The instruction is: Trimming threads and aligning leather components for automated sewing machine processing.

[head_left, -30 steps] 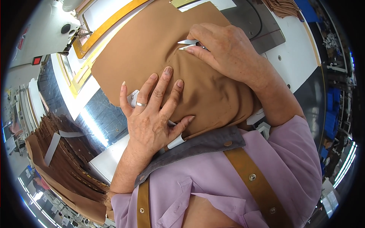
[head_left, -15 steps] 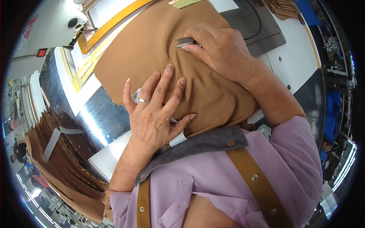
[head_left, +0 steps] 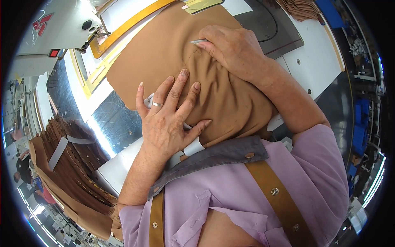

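Note:
A large piece of tan fabric (head_left: 150,55) lies across the work surface in front of me, smooth at the far left and bunched into folds at the right. My left hand (head_left: 164,119) rests on it with fingers spread, pressing it down; a white label (head_left: 149,101) peeks out beside the ring finger. Over the fabric's upper right, my right hand (head_left: 236,49) is closed around a pair of thread snips (head_left: 198,41). Only their blades show, pressed together just above a faint stitched line; the handles are hidden in the palm.
A sewing machine head (head_left: 61,29) stands at far left, beside a yellow frame (head_left: 123,26). Brown fabric pieces are stacked at left (head_left: 74,160), with another pile (head_left: 302,9) at far right. A dark plate (head_left: 275,31) with a black cable lies past my right hand.
The snips' blades were apart and have come together. My right hand has turned slightly and moved a little left. My left hand stays spread on the fabric.

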Motion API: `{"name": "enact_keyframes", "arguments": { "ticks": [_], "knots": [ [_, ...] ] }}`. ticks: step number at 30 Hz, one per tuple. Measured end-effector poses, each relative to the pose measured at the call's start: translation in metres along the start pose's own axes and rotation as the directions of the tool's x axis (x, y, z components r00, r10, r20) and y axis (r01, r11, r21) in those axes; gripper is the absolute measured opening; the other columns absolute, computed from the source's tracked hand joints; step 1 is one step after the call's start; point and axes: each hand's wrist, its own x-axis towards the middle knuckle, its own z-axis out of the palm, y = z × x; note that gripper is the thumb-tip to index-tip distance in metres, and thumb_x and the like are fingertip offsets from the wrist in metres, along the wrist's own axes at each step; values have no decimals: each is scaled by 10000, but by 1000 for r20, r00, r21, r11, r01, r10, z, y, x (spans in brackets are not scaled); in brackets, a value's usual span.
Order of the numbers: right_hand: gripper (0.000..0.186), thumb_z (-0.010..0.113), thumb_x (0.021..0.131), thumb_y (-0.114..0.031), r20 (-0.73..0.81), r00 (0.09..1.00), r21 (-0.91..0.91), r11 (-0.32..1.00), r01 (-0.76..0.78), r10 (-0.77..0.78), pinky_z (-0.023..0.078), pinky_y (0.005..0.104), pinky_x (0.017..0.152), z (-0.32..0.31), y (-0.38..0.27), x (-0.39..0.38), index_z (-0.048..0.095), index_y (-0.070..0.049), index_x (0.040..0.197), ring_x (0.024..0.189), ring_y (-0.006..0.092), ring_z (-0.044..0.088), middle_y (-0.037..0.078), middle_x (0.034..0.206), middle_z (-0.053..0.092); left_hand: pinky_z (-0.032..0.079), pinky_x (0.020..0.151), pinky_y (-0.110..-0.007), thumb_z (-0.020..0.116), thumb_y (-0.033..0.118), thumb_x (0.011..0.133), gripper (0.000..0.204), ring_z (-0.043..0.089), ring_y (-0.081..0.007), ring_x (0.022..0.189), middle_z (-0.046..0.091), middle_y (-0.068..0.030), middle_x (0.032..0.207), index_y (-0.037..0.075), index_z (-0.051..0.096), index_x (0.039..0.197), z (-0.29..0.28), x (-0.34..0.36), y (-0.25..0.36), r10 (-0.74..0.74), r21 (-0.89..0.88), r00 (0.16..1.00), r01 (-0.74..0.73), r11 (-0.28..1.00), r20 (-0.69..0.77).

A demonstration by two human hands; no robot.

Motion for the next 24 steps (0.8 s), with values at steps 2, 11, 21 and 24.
{"name": "enact_keyframes", "arguments": {
  "ticks": [2,11,21,24],
  "knots": [
    [161,694,976,-227,-13,1000,12,1000,-15,15,549,381,627,2,1,-1,649,-81,1026,735,275,694,76,868,685,96,1225,-594,812,603,734,781,515,-272,1365,508,-28,1572,217,653,1394,-1,-2,1,-3,6,1000,3,1000,-9],
    [242,713,957,-308,-49,998,-80,996,-39,36,551,384,659,-4,19,0,655,-97,1062,773,250,702,61,929,702,110,1227,-606,796,608,735,782,525,-279,1355,535,-29,1541,208,650,1391,4,9,3,13,12,998,-12,1000,-65],
    [206,688,976,-205,35,994,29,994,-102,101,550,405,757,-21,16,12,694,-76,1136,907,357,697,142,1060,711,298,1141,-603,735,589,795,799,423,-348,1437,447,-146,1571,124,571,1424,19,6,-17,88,-134,966,-124,983,-244],
    [221,667,996,-239,56,995,-81,993,-81,86,532,429,765,-20,42,5,650,-43,1097,874,366,682,159,1007,688,246,1199,-606,689,607,830,878,362,-357,1485,414,-201,1590,93,490,1513,18,-6,-14,84,-172,975,-121,978,-208]
  ]
}}
